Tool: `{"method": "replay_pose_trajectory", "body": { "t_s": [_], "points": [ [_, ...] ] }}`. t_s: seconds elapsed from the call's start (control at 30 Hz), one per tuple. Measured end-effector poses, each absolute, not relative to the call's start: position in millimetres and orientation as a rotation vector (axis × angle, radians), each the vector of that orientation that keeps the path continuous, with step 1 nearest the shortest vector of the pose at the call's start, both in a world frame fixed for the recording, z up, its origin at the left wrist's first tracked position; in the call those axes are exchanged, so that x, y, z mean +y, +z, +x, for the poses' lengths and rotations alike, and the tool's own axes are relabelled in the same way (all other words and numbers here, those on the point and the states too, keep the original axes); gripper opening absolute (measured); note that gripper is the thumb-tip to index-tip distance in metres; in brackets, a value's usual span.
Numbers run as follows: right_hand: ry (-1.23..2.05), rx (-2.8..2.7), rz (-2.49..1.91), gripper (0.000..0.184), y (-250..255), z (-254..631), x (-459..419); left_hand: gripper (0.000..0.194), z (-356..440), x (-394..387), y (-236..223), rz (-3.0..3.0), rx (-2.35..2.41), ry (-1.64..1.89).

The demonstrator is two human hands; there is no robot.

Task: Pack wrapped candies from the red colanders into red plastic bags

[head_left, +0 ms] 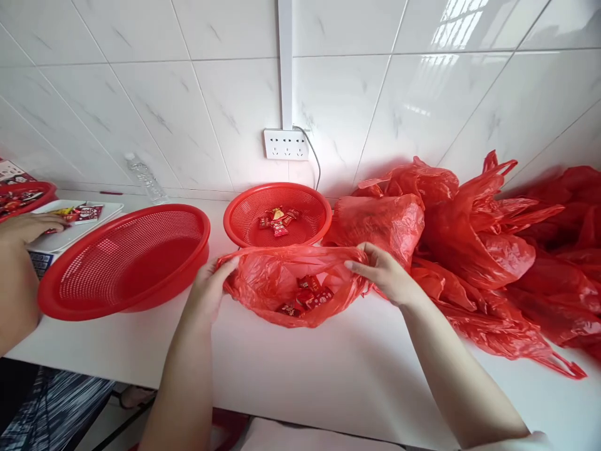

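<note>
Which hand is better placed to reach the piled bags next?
Probably the right hand: it holds the right edge of the open bag, beside the piled bags. The left hand holds the opposite edge, across the bag from them. Either would have to let go first.

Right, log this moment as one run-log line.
left hand: grips red plastic bag by left rim | right hand: grips right rim | mouth: open | inside: small red wrapped packets | behind: round red perforated plastic basket
</note>
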State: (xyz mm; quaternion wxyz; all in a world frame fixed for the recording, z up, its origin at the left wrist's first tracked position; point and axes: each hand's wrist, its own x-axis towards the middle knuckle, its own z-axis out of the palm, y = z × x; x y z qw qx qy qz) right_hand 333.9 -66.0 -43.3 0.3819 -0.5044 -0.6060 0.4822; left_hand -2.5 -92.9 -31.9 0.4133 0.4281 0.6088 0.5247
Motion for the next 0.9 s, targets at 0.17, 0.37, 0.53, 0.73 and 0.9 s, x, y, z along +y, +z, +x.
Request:
{"method": "replay_pose_trajectory", "body": {
  "t_s": [0.17, 0.37, 0.53, 0.73, 0.9],
  "points": [
    [1.104, -1.324, -0.911, 0.027, -1.9, 328.0, -55.2, 0.021, 1.3, -84.1, 25.6, 1.207, 1.329, 1.337],
    [0.319, -1.479, -1.233, 0.018, 23.4, 330.8, -46.5, 0.021, 1.1, -78.7, 59.2, 1.465, 1.409, 1.463],
    [0.31, -1.591, -1.313, 0.023, 35.1, 336.8, -42.7, 0.008, 14.7, -71.3, 59.6, 1.714, 1.072, 1.491],
    [0.536, -1.512, -0.787, 0.021, 47.0, 315.9, -44.2, 0.064, 40.2, -55.3, 46.3, 1.756, 0.54, 1.385],
    [0.47, -1.332, -0.786, 0.025, 60.3, 310.8, -30.9, 0.082, 47.2, -49.7, 41.1, 1.611, 0.546, 1.312]
  ]
}}
